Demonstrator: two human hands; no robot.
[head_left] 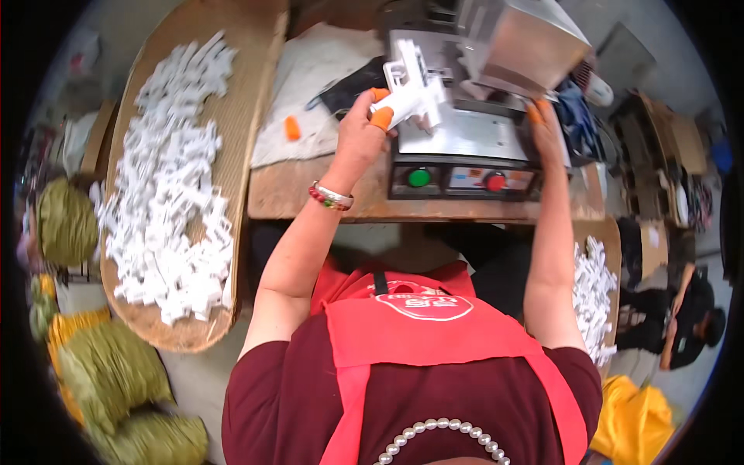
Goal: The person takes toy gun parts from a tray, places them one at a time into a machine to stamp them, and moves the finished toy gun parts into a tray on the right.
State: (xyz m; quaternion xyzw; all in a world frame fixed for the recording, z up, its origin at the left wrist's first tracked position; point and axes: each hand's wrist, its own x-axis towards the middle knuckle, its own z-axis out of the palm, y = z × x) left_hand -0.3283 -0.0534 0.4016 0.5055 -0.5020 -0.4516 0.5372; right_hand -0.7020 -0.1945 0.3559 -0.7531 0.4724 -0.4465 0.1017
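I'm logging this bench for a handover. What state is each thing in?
White part: held in the left hand
Right hand: at the machine's right edge, grip unclear
Green button: pressed or not, unclear
Red button: likewise unclear
Orange piece: lying on the cloth
White pieces at left: heaped on a tray

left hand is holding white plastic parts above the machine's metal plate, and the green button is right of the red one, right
The button order is wrong: in the head view, the green button is left of the red button. The left hand does hold white plastic parts above the machine's metal plate.
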